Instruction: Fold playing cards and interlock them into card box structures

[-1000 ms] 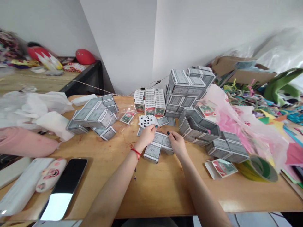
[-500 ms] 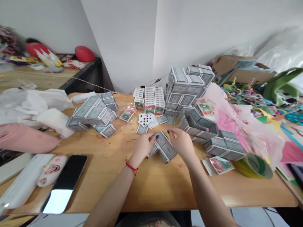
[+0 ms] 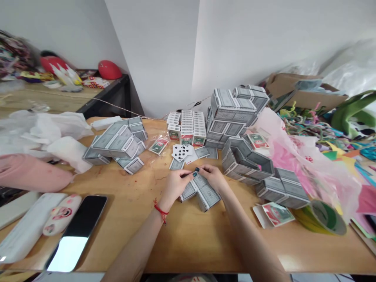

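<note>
Head view: the left hand [image 3: 175,185] grasps the far edge of an angled block of grey-backed playing cards [image 3: 209,196], its thumb over the top. The right hand [image 3: 214,178] meets it there, dark-nailed fingertips of both hands almost touching; whether the right one pinches the block or only presses it, I cannot tell. The block sits low over the wooden table [image 3: 126,227], between the wrists, its near arms sticking out from under the fingers toward the person. A red string bracelet [image 3: 161,211] circles the left wrist.

Just beyond the hands lie fanned face-up playing cards [image 3: 181,152], and behind them rows of boxed card packs [image 3: 187,126]. A tall stack of card blocks [image 3: 232,111] rises to the right of these, with a hollow card-block frame [image 3: 246,160] in front. Nearer the right edge are an opened card box [image 3: 277,214] and a yellow-green tape roll [image 3: 323,217]. Another card-block structure [image 3: 116,141] stands left, and a smartphone [image 3: 78,233] lies at the near left.

Pale walls [image 3: 158,47] meet behind the table; a second table [image 3: 55,102] at the far left bears a red balloon [image 3: 109,69].
</note>
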### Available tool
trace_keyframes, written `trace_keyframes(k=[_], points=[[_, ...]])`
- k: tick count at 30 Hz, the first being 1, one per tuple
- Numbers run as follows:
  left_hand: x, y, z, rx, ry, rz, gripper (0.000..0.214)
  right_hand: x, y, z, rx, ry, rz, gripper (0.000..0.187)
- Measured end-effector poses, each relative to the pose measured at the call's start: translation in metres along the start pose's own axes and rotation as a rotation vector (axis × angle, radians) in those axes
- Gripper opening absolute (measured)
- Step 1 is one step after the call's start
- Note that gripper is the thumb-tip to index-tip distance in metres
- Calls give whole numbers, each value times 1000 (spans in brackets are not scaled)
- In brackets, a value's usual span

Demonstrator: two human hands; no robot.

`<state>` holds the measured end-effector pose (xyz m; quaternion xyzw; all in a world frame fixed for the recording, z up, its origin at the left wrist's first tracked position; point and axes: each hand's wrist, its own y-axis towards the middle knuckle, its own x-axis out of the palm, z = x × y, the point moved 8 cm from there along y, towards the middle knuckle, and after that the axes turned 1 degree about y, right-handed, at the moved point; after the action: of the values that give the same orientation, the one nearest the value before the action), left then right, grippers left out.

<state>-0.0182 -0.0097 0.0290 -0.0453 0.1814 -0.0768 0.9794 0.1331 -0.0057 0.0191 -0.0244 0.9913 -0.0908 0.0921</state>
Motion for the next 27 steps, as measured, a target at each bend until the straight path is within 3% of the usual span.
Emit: trace_keyframes(k=[8, 14, 16, 22, 27], points=[[-1, 5, 13, 102, 54, 90, 22, -6, -6, -12, -139, -102, 107, 28], [-8, 45, 20, 83, -335, 260, 28, -33, -22, -13, -140, -259, 442, 31], [-7, 51, 21, 95, -377, 207, 30, -36, -25, -15, -154, -313, 478, 33], [-1, 24, 13, 170, -286, 100, 23, -27, -15, -15, -100, -251, 290, 34], [5, 16, 5, 66, -86, 139, 15, -21, -3, -19, -77, -186, 129, 27]])
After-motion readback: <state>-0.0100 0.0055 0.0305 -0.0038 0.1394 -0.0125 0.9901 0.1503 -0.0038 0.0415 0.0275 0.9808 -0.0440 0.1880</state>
